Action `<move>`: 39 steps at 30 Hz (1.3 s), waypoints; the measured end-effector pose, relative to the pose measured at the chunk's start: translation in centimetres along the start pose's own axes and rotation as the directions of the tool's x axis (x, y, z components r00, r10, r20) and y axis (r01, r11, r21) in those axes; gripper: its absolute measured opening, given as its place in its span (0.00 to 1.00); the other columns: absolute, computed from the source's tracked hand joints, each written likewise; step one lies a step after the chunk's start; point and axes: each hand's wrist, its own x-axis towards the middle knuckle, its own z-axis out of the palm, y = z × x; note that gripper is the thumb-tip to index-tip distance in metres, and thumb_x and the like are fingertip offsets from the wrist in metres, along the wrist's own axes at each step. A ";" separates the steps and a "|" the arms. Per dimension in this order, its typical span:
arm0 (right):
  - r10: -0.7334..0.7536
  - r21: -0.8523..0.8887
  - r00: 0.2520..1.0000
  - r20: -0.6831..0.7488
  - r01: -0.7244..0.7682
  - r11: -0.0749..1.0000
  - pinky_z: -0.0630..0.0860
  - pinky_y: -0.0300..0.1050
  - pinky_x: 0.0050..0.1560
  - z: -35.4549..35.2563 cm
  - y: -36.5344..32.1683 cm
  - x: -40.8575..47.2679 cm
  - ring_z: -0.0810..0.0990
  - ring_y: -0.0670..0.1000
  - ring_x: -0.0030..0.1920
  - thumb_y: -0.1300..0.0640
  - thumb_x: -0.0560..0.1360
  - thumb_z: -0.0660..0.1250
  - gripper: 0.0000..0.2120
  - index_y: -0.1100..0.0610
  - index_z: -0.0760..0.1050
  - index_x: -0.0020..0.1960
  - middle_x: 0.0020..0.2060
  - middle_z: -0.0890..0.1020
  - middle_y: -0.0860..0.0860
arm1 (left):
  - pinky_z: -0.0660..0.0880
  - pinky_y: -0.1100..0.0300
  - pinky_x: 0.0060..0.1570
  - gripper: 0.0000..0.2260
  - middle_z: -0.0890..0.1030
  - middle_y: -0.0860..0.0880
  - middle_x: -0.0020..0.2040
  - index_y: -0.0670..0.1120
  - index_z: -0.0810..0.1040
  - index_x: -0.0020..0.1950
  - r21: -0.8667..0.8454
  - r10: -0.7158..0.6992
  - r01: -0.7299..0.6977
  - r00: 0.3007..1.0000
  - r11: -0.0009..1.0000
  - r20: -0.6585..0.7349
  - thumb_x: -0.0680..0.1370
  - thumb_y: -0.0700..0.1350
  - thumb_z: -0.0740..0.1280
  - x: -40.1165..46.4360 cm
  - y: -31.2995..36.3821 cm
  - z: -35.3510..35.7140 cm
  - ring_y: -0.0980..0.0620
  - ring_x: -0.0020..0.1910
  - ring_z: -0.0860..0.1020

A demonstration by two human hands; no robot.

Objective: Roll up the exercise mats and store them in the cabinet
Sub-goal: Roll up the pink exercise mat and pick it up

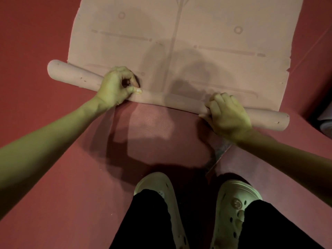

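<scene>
Mat (179, 42): pale pink, lying flat on the red floor (45, 177), its near end wound into a thin roll (172, 99) that runs slantwise from upper left to lower right; the far end is cut off by the top of the picture.
Markings: faint lines and rings on the flat part, too dim to read.
Left hand (115, 88): curled over the roll left of its middle, thumb lying along it.
Right hand (226, 115): clamped round the roll near its right end; fingertips hidden behind it.
Feet: two pale clogs (237, 209) below, partly covered by dark trouser legs.
Right edge: a pale object, cut off and unclear.
Cabinet: nowhere visible.
</scene>
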 end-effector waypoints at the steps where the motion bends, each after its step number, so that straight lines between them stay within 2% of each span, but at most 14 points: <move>1: -0.078 -0.041 0.996 -0.049 0.076 0.996 0.64 0.53 0.41 0.0 0.1 0.3 0.68 0.59 0.44 0.47 0.82 0.53 0.18 0.62 0.69 0.52 0.44 0.76 0.60 | 0.69 0.57 0.48 0.08 0.77 0.46 0.39 0.41 0.81 0.39 0.030 0.021 -0.019 0.999 0.999 -0.039 0.71 0.45 0.74 -0.5 -0.1 0.1 0.53 0.40 0.73; 2: -0.140 -0.078 0.988 -0.059 0.135 0.988 0.62 0.52 0.40 0.3 0.4 0.5 0.66 0.59 0.42 0.49 0.81 0.55 0.15 0.62 0.68 0.52 0.42 0.76 0.61 | 0.68 0.58 0.49 0.09 0.78 0.44 0.41 0.41 0.81 0.41 0.078 0.054 -0.048 0.996 0.996 -0.068 0.74 0.46 0.72 -1.0 -0.2 0.4 0.49 0.42 0.73; 4: -0.128 -0.143 0.989 -0.068 0.117 0.983 0.61 0.52 0.40 0.0 0.2 1.0 0.65 0.58 0.42 0.49 0.80 0.56 0.13 0.61 0.66 0.51 0.41 0.76 0.60 | 0.67 0.59 0.50 0.10 0.78 0.42 0.44 0.39 0.81 0.46 0.214 0.132 -0.109 0.987 0.971 -0.095 0.78 0.46 0.68 -2.7 0.2 0.9 0.45 0.45 0.73; 6: -0.063 -0.179 0.996 -0.070 0.050 0.983 0.60 0.51 0.40 0.3 -0.5 0.6 0.65 0.58 0.42 0.50 0.80 0.56 0.12 0.60 0.68 0.51 0.42 0.77 0.59 | 0.70 0.56 0.52 0.12 0.78 0.41 0.47 0.38 0.81 0.51 0.277 0.212 -0.182 0.974 0.943 -0.083 0.79 0.48 0.68 -3.5 0.1 1.0 0.43 0.47 0.74; 10: 0.044 -0.166 0.998 -0.044 -0.050 0.985 0.61 0.52 0.42 0.2 -1.1 0.8 0.67 0.59 0.44 0.52 0.80 0.57 0.09 0.59 0.69 0.52 0.43 0.77 0.58 | 0.70 0.53 0.55 0.18 0.79 0.41 0.50 0.39 0.80 0.56 0.304 0.242 -0.223 0.970 0.926 -0.026 0.77 0.53 0.68 -3.5 -0.8 1.1 0.42 0.50 0.74; 14: 0.022 -0.157 0.998 0.057 -0.013 0.988 0.64 0.55 0.41 -0.4 0.4 2.7 0.71 0.61 0.43 0.52 0.81 0.56 0.12 0.60 0.70 0.46 0.41 0.75 0.59 | 0.67 0.59 0.54 0.18 0.80 0.42 0.49 0.40 0.82 0.55 0.217 0.128 -0.119 0.991 0.969 -0.027 0.77 0.54 0.65 -1.7 -0.8 1.0 0.41 0.49 0.75; 19: 0.067 -0.057 0.993 0.101 -0.062 0.996 0.63 0.54 0.44 -1.0 0.8 4.0 0.67 0.59 0.47 0.50 0.80 0.56 0.14 0.59 0.74 0.53 0.48 0.73 0.59 | 0.69 0.57 0.55 0.15 0.82 0.42 0.53 0.40 0.83 0.55 0.090 -0.028 0.027 1.000 0.996 0.009 0.75 0.49 0.70 0.2 -1.0 0.4 0.42 0.54 0.78; 21: 0.127 -0.031 0.989 0.071 -0.125 0.992 0.62 0.53 0.44 -0.8 0.1 4.3 0.68 0.59 0.47 0.52 0.80 0.55 0.13 0.58 0.76 0.51 0.48 0.75 0.57 | 0.70 0.59 0.54 0.13 0.83 0.43 0.54 0.40 0.83 0.55 0.038 -0.086 0.085 0.996 0.996 0.017 0.75 0.46 0.72 1.2 -1.1 0.3 0.45 0.54 0.79; 25: 0.213 0.022 0.977 0.011 -0.214 0.977 0.68 0.56 0.44 -0.5 -0.9 4.0 0.71 0.60 0.46 0.54 0.78 0.58 0.11 0.58 0.76 0.48 0.46 0.76 0.56 | 0.74 0.56 0.50 0.10 0.81 0.48 0.43 0.44 0.82 0.50 -0.100 -0.195 0.205 0.976 0.974 0.102 0.71 0.43 0.76 2.6 -1.2 -0.2 0.51 0.42 0.77; 28: 0.129 -0.027 0.991 0.038 -0.128 0.991 0.69 0.55 0.44 -0.5 -0.3 3.6 0.73 0.61 0.46 0.43 0.77 0.62 0.18 0.59 0.76 0.50 0.46 0.77 0.56 | 0.71 0.64 0.43 0.13 0.73 0.48 0.45 0.44 0.79 0.48 -0.102 -0.203 0.210 0.976 0.972 0.075 0.68 0.42 0.78 3.2 -1.1 -0.4 0.53 0.39 0.71; 31: 0.056 -0.087 0.997 0.044 -0.052 0.995 0.69 0.54 0.43 -0.4 0.5 4.4 0.74 0.60 0.45 0.41 0.78 0.60 0.20 0.58 0.77 0.49 0.45 0.77 0.56 | 0.67 0.69 0.43 0.09 0.72 0.51 0.42 0.42 0.81 0.44 -0.052 -0.146 0.144 0.989 0.988 -0.030 0.68 0.41 0.78 3.1 -0.5 -0.2 0.54 0.39 0.71; 34: 0.011 -0.064 0.997 0.076 -0.006 0.998 0.72 0.53 0.42 -0.5 1.6 5.7 0.76 0.60 0.43 0.42 0.79 0.56 0.21 0.57 0.77 0.49 0.43 0.78 0.56 | 0.68 0.61 0.47 0.07 0.76 0.47 0.41 0.41 0.82 0.44 0.099 0.064 -0.045 0.979 0.994 -0.192 0.75 0.44 0.71 1.5 0.1 0.8 0.46 0.42 0.76; 36: 0.006 -0.003 0.988 0.154 -0.005 1.000 0.74 0.54 0.43 -0.6 2.3 6.6 0.77 0.61 0.44 0.40 0.79 0.53 0.24 0.58 0.77 0.52 0.44 0.79 0.57 | 0.70 0.56 0.51 0.13 0.78 0.43 0.44 0.40 0.82 0.50 0.229 0.156 -0.111 0.970 0.967 -0.188 0.79 0.50 0.67 0.5 -0.1 1.2 0.43 0.46 0.76; 39: 0.026 0.061 0.964 0.264 -0.043 0.997 0.73 0.54 0.48 -0.7 2.8 7.2 0.76 0.61 0.49 0.36 0.78 0.48 0.30 0.57 0.76 0.57 0.49 0.78 0.57 | 0.70 0.53 0.54 0.22 0.78 0.43 0.48 0.40 0.80 0.57 0.313 0.203 -0.165 0.975 0.935 -0.092 0.77 0.58 0.65 0.0 -0.5 0.8 0.44 0.49 0.75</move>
